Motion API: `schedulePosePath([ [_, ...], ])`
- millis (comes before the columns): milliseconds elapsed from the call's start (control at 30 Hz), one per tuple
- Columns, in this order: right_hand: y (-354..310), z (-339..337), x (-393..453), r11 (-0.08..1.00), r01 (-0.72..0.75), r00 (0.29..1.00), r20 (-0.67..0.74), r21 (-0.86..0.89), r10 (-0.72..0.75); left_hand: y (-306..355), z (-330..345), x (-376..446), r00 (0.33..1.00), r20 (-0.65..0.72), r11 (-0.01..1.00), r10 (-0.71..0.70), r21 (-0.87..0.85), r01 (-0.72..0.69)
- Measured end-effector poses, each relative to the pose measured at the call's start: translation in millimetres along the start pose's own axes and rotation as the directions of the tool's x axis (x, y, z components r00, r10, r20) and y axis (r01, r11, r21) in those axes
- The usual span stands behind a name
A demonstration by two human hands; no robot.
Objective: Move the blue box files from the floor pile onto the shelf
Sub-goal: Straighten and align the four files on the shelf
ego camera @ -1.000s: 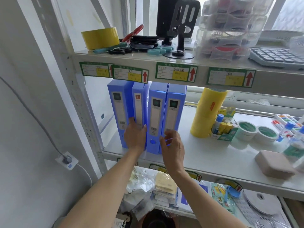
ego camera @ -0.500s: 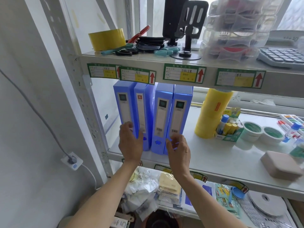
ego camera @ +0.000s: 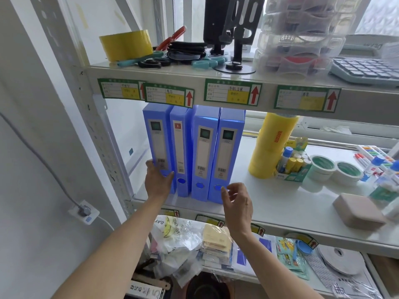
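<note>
Head view: four files (ego camera: 192, 152) stand upright in a row at the left end of the shelf (ego camera: 269, 203), spines facing out. The left hand (ego camera: 158, 182) wraps the low spine of the leftmost file, thumb on its left side and fingers across the front; a second ago it pressed flat on the second file, so it has shifted one file left. The right hand (ego camera: 237, 206) has drawn back from the rightmost file and hangs loose with fingers spread, gripping nothing, just in front of that file's finger hole. That looks like final squaring of the row, so this batch seems placed. The floor pile is out of view, so what remains I cannot tell.

To the right a tape stack (ego camera: 272, 145) stands near the row with a gap between. The upper shelf (ego camera: 194, 76) sits close over the files.
</note>
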State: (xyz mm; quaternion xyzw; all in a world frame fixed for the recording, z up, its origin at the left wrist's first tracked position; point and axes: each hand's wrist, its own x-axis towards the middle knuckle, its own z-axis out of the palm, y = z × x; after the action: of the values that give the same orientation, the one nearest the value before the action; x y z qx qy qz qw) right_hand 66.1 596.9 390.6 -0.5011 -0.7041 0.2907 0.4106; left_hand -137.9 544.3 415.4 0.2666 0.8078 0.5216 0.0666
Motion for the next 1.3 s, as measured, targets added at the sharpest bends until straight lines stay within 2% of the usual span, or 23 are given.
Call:
schedulePosePath([
  [233,2,2,1,1.0,-0.005,1.0,0.002,-0.007,0.005,-2,2,-11,0.999,-0.036,0.999,0.024,0.037,-0.023],
  [400,0,4,2,1.0,0.0,1.0,-0.005,-0.001,0.0,-3,0,-10,1.0,-0.01,0.999,0.029,0.024,-0.029],
  [600,-7,0,8,0.999,-0.024,0.991,-0.132,0.034,0.028,-5,-3,-11,0.999,0.021,0.998,0.047,-0.034,-0.046],
  [633,-7,-1,12,0.999,-0.019,0.994,-0.106,0.043,0.023,-5,-3,-11,0.998,0.028,0.998,0.05,-0.051,-0.048],
  [700,-6,0,20,0.998,-0.027,0.998,0.052,0.054,0.024,-3,-5,-10,0.997,0.039,0.995,0.06,-0.079,-0.057],
  [767,-2,3,32,0.999,-0.046,0.965,0.259,0.018,0.04,1,-8,-10,0.996,0.057,0.993,0.071,-0.102,-0.065],
  [833,4,5,46,0.996,-0.082,0.925,0.37,-0.033,0.088,2,-10,-10,0.995,0.074,0.993,0.065,-0.102,-0.057],
  [933,4,3,64,0.972,-0.232,0.871,0.439,-0.027,0.22,1,-12,-6,0.995,0.087,0.996,0.051,-0.081,-0.044],
  [1000,7,3,73,0.954,-0.298,0.826,0.508,0.023,0.245,0,-12,-2,0.994,0.097,0.996,0.05,-0.081,-0.042],
  [1100,10,4,79,0.944,-0.324,0.782,0.579,0.065,0.229,-3,-11,4,0.994,0.104,0.995,0.038,-0.096,-0.028],
  [1300,7,6,79,0.956,-0.283,0.783,0.594,0.078,0.183,-4,-7,4,0.994,0.105,0.995,0.015,-0.097,-0.005],
])
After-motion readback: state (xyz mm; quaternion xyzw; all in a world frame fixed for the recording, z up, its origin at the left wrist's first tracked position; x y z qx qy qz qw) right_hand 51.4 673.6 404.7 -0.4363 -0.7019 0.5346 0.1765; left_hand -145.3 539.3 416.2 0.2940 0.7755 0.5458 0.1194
